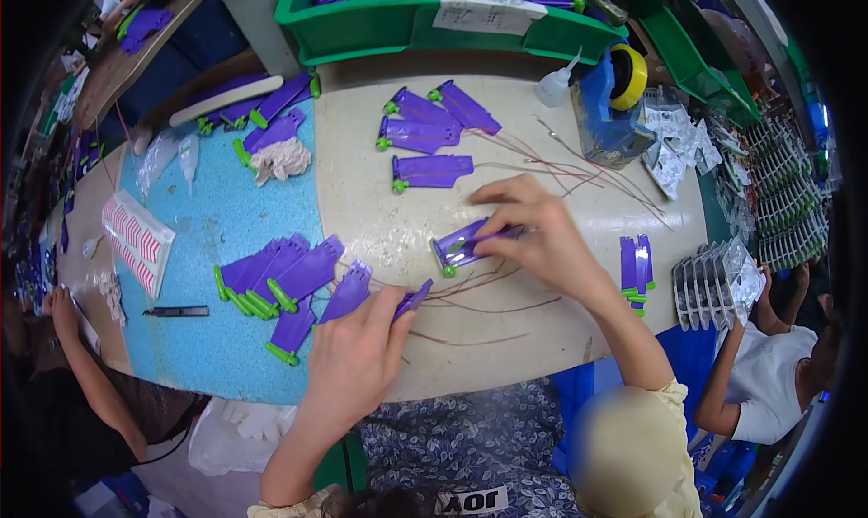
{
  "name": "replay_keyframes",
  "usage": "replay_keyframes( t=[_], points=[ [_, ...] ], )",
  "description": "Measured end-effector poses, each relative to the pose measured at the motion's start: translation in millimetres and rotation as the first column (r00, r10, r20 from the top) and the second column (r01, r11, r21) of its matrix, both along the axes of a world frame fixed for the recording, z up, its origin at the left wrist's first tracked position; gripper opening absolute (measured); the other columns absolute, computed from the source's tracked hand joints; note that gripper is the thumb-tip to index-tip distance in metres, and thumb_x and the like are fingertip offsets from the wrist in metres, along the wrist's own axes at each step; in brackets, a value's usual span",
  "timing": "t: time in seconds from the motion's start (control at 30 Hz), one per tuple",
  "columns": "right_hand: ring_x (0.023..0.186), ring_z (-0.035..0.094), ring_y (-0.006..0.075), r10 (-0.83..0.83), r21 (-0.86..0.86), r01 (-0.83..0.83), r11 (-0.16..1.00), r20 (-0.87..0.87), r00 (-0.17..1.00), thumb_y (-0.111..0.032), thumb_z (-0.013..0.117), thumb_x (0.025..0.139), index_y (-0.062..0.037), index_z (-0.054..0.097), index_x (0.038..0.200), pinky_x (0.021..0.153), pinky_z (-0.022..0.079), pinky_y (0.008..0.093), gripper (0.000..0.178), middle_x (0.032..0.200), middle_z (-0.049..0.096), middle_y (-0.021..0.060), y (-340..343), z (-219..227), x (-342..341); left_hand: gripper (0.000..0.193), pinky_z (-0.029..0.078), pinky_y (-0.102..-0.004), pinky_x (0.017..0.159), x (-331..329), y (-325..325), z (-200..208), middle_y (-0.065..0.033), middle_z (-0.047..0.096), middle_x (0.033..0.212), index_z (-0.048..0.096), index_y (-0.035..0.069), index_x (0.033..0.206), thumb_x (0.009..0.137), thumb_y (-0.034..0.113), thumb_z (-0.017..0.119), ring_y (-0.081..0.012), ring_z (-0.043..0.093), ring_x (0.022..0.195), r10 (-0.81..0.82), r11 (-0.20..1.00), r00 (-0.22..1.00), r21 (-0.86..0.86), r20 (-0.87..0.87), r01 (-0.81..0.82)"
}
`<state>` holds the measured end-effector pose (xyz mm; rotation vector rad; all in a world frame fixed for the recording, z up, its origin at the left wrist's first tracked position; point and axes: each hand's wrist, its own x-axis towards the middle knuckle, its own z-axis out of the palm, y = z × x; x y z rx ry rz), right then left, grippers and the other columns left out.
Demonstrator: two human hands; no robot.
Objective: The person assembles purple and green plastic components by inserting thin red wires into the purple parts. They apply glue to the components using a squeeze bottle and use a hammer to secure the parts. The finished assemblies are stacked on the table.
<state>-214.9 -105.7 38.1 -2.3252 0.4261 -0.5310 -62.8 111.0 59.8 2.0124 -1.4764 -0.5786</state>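
My right hand (547,233) pinches a purple plastic panel (457,247) with a green knob at its lower left corner, just above the pale tabletop. Thin brown wires (502,307) trail across the table below it. Between the thumb and fingers of my left hand (353,364) is a smaller purple plastic piece (415,297), seen nearly edge-on. Beside that hand lies a fanned stack of purple panels (294,269) with green ends. Farther off, several more purple panels (425,136) with wires rest in a loose group.
Across the back stands a green bin (380,34) of purple parts. A blue tape dispenser (608,111) and a squeeze bottle (553,86) are at far right. Metal brackets (714,287) stand rightward, held by another person. On the blue mat (226,346) lies a black cutter (176,312).
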Motion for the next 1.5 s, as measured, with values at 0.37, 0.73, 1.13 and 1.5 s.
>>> replay_keyframes(
  t=[0.37, 0.73, 1.13, 1.5],
  points=[
    [0.082, 0.064, 0.0299, 0.104, 0.192, -0.072, 0.979, -0.162, 0.981, -0.006, 0.072, 0.082, -0.004, 0.078, 0.096, 0.08, 0.05, 0.0382, 0.016, 0.085, 0.071, 0.0136, 5, -3, 21, 0.022, 0.054, -0.0412, 0.053, -20, -8, -18, -0.0063, 0.055, 0.143, 0.056, 0.004, 0.11, 0.092, 0.016, 0.061, -0.0261, 0.068, 0.063, -0.204, 0.979, 0.958, 0.03, 0.2, 0.202],
    [0.08, 0.059, 0.01, -0.151, 0.613, 0.163, 0.773, -0.072, 0.986, 0.002, 0.08, 0.076, -0.0058, 0.055, 0.093, 0.074, 0.044, 0.0243, 0.031, 0.085, 0.063, 0.0024, 42, 9, -13, 0.022, 0.051, -0.0437, 0.063, -8, -14, -2, -0.0177, 0.068, 0.09, 0.057, 0.003, 0.115, 0.097, 0.015, 0.061, -0.0357, 0.068, 0.074, 0.073, 0.994, 0.996, 0.089, -0.057, -0.067],
    [0.074, 0.072, 0.0208, -0.017, 0.168, 0.003, 0.986, 0.082, 0.996, 0.0, 0.081, 0.074, 0.0018, 0.067, 0.078, 0.062, 0.054, 0.0304, 0.014, 0.082, 0.073, 0.0123, 62, 36, -69, 0.038, 0.052, -0.0407, 0.065, -35, -36, 2, -0.0195, 0.069, 0.088, 0.055, 0.004, 0.121, 0.091, 0.019, 0.073, -0.0386, 0.069, 0.079, -0.277, 0.955, 0.833, -0.231, -0.479, 0.184],
    [0.083, 0.062, 0.0117, -0.376, 0.614, 0.275, 0.74, 0.039, 0.926, 0.005, 0.081, 0.072, -0.0018, 0.058, 0.087, 0.079, 0.05, 0.0273, 0.028, 0.085, 0.064, 0.0033, 94, 21, -81, 0.035, 0.051, -0.0367, 0.054, -60, -28, -3, -0.0145, 0.069, 0.082, 0.061, 0.004, 0.116, 0.088, 0.019, 0.075, -0.0299, 0.067, 0.062, -0.266, 0.926, 0.907, -0.348, -0.326, 0.147]
  ],
)
